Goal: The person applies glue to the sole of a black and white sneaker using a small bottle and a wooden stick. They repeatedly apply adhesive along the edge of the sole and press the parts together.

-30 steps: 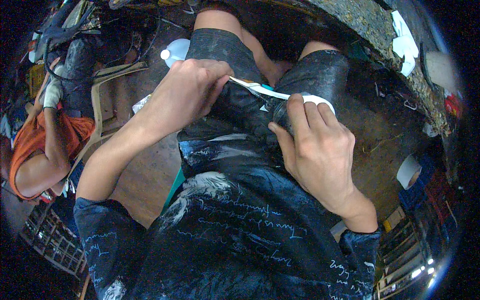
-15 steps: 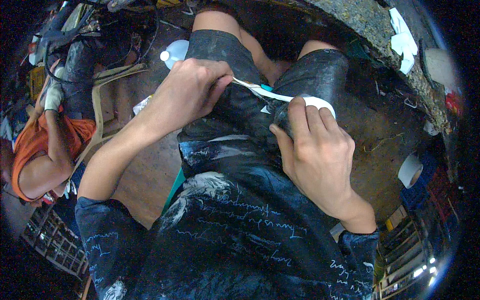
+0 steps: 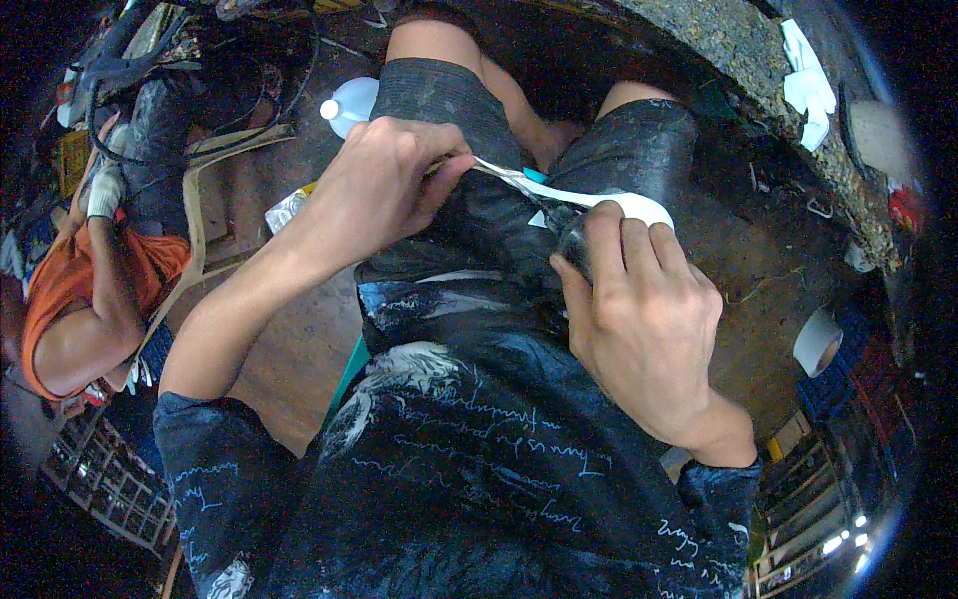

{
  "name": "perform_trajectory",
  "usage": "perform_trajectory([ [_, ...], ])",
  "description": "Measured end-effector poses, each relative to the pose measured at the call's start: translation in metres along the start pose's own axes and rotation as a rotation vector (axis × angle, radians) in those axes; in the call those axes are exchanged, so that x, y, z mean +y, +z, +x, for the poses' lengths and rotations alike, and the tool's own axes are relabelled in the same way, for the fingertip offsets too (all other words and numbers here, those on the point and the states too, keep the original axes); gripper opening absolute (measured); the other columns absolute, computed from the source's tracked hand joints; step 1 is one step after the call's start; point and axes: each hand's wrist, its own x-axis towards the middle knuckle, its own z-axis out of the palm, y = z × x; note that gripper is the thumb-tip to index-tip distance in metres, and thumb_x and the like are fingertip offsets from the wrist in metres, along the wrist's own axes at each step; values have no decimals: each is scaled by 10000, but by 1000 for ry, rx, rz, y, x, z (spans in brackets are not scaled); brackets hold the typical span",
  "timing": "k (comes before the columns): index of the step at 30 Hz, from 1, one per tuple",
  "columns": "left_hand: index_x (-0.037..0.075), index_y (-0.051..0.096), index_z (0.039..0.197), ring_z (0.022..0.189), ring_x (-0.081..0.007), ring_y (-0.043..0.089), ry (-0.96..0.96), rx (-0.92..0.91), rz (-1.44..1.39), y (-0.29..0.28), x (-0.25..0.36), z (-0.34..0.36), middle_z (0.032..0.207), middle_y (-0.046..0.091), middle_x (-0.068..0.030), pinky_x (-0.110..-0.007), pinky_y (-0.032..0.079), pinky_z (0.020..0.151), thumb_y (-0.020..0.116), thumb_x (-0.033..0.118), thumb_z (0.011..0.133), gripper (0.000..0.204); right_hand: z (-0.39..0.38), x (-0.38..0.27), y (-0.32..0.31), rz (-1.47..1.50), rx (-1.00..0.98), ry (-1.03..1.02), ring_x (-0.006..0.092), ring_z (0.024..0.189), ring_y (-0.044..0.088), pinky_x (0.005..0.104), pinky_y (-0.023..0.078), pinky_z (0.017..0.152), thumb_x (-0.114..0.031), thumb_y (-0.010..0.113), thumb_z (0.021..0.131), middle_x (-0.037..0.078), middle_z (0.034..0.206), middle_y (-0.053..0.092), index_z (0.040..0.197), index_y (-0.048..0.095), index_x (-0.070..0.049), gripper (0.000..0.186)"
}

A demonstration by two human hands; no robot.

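Observation:
My left hand (image 3: 404, 180) is closed in a pinch on the thin end of a white strip (image 3: 559, 194), which looks like tape. The strip runs taut over my lap to my right hand (image 3: 649, 314), widening and curving down beyond the fingertips. Under the right thumb and fingers is a dark, rounded thing (image 3: 571, 245), gripped together with the strip; its kind is mostly hidden. A small white triangular scrap or edge (image 3: 538, 219) shows beside it, near a bit of teal (image 3: 535, 175).
A translucent jug (image 3: 351, 106) stands beyond my left arm. At far left sits another person in orange (image 3: 105, 299) with a gloved hand. A rough stone-like slab (image 3: 738, 75) bears white gloves (image 3: 806, 85) at upper right. A white tape roll (image 3: 818, 342) lies at right.
Both hands have shifted slightly to the right, the right hand a little more, carrying the strip and dark thing along. The grips look the same.

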Motion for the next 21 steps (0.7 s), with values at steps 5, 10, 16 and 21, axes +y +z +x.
perform_trajectory([
  [5, 16, 742, 907, 741, -442, 737, 10, 51, -9, 4, 1, 3, 776, 728, -223, -515, 580, 673, 776, 101, 975, 114, 0, 0, -5, -22, -37, 21, 293, 879, 719, 408, 605, 673, -256, 841, 887, 143, 950, 681, 1201, 674, 41, 463],
  [10, 31, 745, 874, 719, -416, 746, -14, 53, -1, 6, 2, 5, 738, 726, -203, -491, 585, 652, 806, 130, 956, 142, 0, -1, -5, -46, -53, 21, 287, 882, 721, 406, 611, 680, -263, 834, 884, 133, 955, 685, 1193, 672, 31, 456],
  [16, 42, 749, 830, 652, -372, 731, -64, -13, -21, 6, -2, 10, 697, 715, -178, -460, 574, 625, 817, 161, 963, 190, -2, -2, -3, -79, -73, 33, 265, 900, 718, 394, 615, 683, -285, 820, 888, 114, 963, 681, 1200, 670, 26, 465],
  [21, 41, 754, 872, 630, -308, 718, -21, -45, -25, 5, -8, 13, 715, 719, -148, -411, 552, 605, 817, 161, 991, 180, -5, -4, -1, -118, -67, 31, 250, 919, 712, 384, 614, 687, -289, 815, 890, 103, 972, 677, 1202, 672, 23, 463],
])
